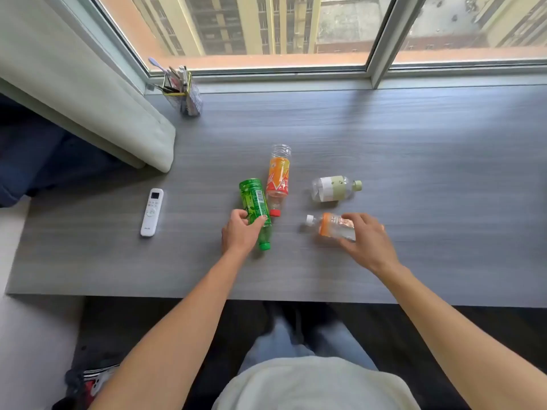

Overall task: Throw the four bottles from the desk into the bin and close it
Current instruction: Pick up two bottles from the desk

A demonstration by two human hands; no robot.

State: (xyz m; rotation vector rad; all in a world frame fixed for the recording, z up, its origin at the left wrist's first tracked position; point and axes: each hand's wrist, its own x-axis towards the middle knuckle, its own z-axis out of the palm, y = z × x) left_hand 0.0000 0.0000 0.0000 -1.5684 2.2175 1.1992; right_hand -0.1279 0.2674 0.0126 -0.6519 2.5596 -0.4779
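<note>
Four empty bottles lie on the grey desk (414, 149). My left hand (240, 233) curls around the lower half of the green bottle (254, 199), whose green cap points toward me. Right beside it lies the orange-labelled bottle (278, 176) with a red cap. My right hand (365, 239) wraps over the small clear bottle with an orange band (333, 224) and a white cap pointing left. Behind that lies a clear bottle with a white and pale green label (331, 188), untouched. No bin is in view.
A white remote control (151, 212) lies at the left of the desk. A pen holder (189, 93) stands at the back left by the window. A pale cushion (88, 113) overhangs the desk's left corner. The desk's front edge is close to my legs.
</note>
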